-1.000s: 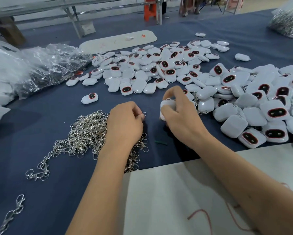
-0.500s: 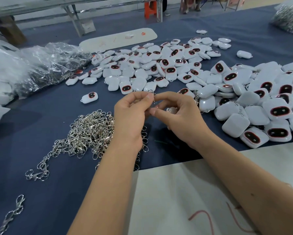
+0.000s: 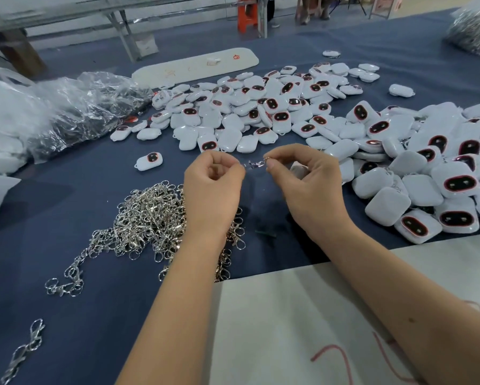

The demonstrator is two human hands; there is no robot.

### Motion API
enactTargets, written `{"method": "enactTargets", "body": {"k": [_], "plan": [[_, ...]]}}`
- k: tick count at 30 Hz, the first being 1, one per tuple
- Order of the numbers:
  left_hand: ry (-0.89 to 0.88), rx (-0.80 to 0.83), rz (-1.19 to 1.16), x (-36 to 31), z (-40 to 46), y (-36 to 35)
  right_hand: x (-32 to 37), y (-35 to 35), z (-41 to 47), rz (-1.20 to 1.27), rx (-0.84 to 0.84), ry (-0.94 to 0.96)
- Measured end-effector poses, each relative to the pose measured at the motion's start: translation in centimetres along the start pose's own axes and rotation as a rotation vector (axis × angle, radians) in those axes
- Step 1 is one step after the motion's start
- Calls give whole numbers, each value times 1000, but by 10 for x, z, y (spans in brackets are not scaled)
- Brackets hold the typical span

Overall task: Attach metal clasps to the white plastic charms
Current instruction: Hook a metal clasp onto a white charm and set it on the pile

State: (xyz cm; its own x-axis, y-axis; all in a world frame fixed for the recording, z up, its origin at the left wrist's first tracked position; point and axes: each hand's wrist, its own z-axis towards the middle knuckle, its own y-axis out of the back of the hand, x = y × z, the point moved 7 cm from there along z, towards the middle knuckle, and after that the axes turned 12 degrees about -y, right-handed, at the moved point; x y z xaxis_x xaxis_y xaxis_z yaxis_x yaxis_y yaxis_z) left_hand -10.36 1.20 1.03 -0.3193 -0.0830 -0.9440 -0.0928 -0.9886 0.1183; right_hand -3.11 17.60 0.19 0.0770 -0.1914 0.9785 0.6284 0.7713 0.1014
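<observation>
White sheet (image 3: 302,323) with red marks lies nearest, over the near edge of the blue tabletop (image 3: 75,190); both forearms cross it. At lower left, a lone clasp (image 3: 25,351) on the cloth, apart from the rest. Further in, a loose heap of metal clasps (image 3: 144,218) sits under and left of the left wrist, with a short strand trailing off toward the near left. Left hand (image 3: 212,187) raised above that heap, fingers curled, its grip pinching one end of a single metal clasp (image 3: 255,164). Right hand (image 3: 308,184) level with it, thumb and forefinger pinching the other end, so the clasp spans the small gap between the 2 hands, clear of the tabletop; it is blurred, detail unreadable. A pale object, seemingly a charm (image 3: 298,170), is tucked under the right hand's curled fingers; cannot tell how it is held. Just right of the right hand, a dense pile of white plastic charms (image 3: 416,173) with dark, red-rimmed ovals. 1 stray charm (image 3: 149,160) lies alone left of the hands. Beyond, a second spread of charms (image 3: 250,107) across mid-tabletop. Far left, crumpled clear plastic bags (image 3: 75,109); behind the charms, a long white board (image 3: 197,66); far right corner, a bag of metal parts (image 3: 475,29)
</observation>
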Motion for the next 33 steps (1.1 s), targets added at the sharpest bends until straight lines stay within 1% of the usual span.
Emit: {"method": "enactTargets", "body": {"k": [1, 3, 6, 9, 12, 14, 16, 18, 21, 25, 33], "plan": [[-83, 4, 101, -5, 1, 2, 2, 0, -2, -62, -23, 31], [-204, 68, 218, -12, 2, 0, 7, -3, -5, -200, -45, 73], [-251, 169, 280, -11, 1, -6, 12, -7, -8, -323, -41, 121], [-269, 219, 303, -10, -2, -11, 15, -10, -10, -363, -16, 159], [-294, 214, 301, -12, -1, -11, 13, -10, -9, -309, 2, 134], [-300, 203, 296, -12, -1, -10, 7, -10, -5, -257, 34, 60], [-285, 202, 266, -10, -1, -11, 0, -13, 0, -212, 118, -15], [-268, 200, 226, -9, -1, -11, -3, -15, 2, -150, 179, -29], [-254, 211, 183, -7, 1, -11, -5, -13, 3, -60, 185, -34], [-255, 240, 133, -7, 1, -13, -9, -13, 6, -18, 166, -43], [-280, 262, 34, -11, 1, -12, -10, -12, 8, 121, 238, -133]]}}
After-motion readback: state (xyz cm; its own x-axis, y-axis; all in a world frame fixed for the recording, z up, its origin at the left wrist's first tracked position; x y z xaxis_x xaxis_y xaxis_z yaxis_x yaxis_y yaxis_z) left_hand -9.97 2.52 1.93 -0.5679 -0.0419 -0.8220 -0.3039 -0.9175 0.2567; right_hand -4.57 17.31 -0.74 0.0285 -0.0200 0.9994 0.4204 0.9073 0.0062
